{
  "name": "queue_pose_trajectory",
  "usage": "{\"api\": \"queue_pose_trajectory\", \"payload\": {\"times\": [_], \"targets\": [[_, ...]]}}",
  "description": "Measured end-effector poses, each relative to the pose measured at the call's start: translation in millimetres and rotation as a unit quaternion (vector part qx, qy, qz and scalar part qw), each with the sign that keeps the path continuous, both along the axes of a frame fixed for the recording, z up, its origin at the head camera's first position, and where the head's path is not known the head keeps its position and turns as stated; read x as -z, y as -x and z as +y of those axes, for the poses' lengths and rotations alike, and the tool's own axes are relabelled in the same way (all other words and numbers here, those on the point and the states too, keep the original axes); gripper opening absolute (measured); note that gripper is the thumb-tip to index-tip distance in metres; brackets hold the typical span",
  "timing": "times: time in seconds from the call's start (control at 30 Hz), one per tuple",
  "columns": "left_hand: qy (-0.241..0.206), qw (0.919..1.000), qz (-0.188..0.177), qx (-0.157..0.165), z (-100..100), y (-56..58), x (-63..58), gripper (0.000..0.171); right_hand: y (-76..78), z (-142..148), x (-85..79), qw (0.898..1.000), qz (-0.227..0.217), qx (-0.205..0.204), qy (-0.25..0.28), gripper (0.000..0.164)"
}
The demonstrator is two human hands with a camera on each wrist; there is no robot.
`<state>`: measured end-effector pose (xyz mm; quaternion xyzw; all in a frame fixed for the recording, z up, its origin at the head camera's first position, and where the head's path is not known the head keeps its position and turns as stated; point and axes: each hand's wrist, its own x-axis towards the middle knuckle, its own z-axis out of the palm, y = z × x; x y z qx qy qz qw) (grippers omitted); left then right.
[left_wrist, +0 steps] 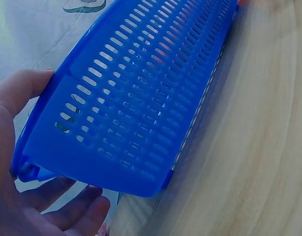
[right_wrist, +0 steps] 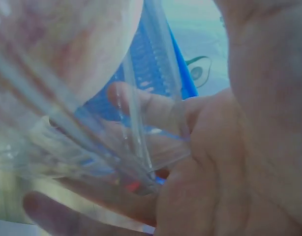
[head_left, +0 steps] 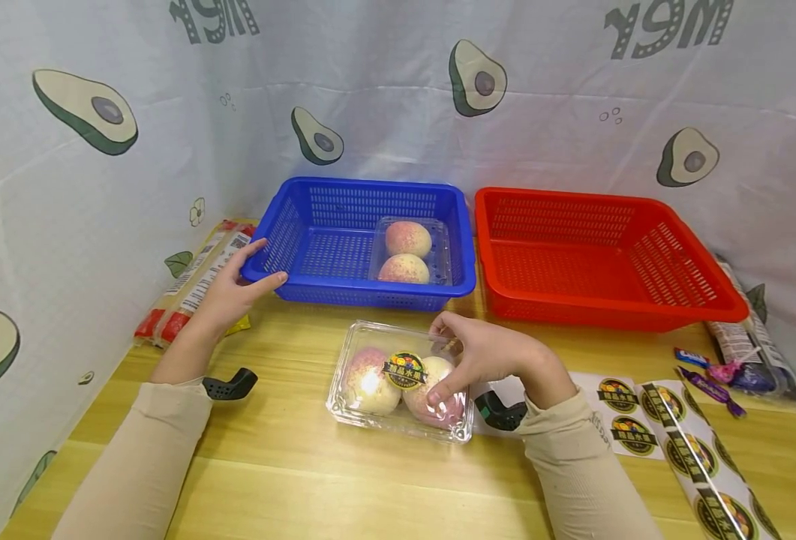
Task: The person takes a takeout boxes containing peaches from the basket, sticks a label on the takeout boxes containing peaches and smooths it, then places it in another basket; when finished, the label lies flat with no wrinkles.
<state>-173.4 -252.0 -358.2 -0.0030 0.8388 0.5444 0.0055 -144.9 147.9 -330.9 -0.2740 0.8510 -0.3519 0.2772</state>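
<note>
A clear plastic fruit box point(head_left: 364, 337) with two peaches in it and a round black-and-gold label point(head_left: 405, 370) across its lid is at the middle of the table. My right hand point(head_left: 499, 356) grips its right side, the thumb over the lid and the fingers round the far edge. In the right wrist view the box wall point(right_wrist: 134, 113) lies between thumb and fingers. My left hand point(head_left: 232, 292) holds the front left corner of the blue basket point(head_left: 364, 295). In the left wrist view the thumb point(left_wrist: 33, 86) is on the rim, fingers below the corner.
Another clear box point(head_left: 441, 251) with two peaches sits in the blue basket's right half. A red basket point(head_left: 614, 311) stands to its right. Label sheets point(head_left: 681, 427), wrapped sweets point(head_left: 711, 375) and packages point(head_left: 749, 330) lie at right. Long red-and-white packages point(head_left: 198, 289) lie at left.
</note>
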Motion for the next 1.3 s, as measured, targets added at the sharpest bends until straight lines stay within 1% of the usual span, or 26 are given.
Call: {"api": "queue_pose_trajectory", "payload": {"times": [0.1,0.23,0.37,0.5,0.6,0.8,0.9,1.0,1.17,1.3], "targets": [[0.0,1.0,0.001,-0.002,1,0.5,-0.3,0.088,0.5,1,1.0,1.0,0.003,-0.011,0.006,0.078],[0.001,1.0,0.002,-0.003,2,0.5,-0.9,0.088,0.9,1,0.7,1.0,0.002,-0.014,0.01,0.076],[0.003,1.0,0.002,-0.003,2,0.0,-1.7,0.087,1.7,1,0.6,0.999,0.015,-0.02,0.034,0.076],[0.003,1.0,0.003,-0.002,2,0.1,-2.3,0.087,2.0,1,0.2,0.997,0.001,-0.037,0.065,0.087],[0.002,1.0,0.005,0.001,2,0.4,-2.4,0.088,1.2,2,-1.0,0.995,-0.021,-0.052,0.082,0.093],[0.01,0.9999,0.007,0.002,2,0.6,-1.8,0.087,-1.2,1,-3.4,0.992,-0.036,-0.082,0.087,0.08],[0.012,0.9999,0.003,-0.001,2,0.0,-1.5,0.087,-2.9,-2,-4.2,0.991,-0.032,-0.103,0.083,0.073],[0.016,0.9999,0.0,-0.004,1,-1.1,-1.5,0.086,-5.3,-5,-5.7,0.99,-0.023,-0.115,0.08,0.067],[0.015,0.9999,0.001,-0.002,1,-1.6,-0.7,0.085,-8.1,-9,-7.6,0.99,-0.009,-0.115,0.078,0.06],[0.01,0.9999,0.005,0.003,0,-1.7,1.6,0.085,-6.9,-8,-7.6,0.99,-0.009,-0.103,0.097,0.057]]}}
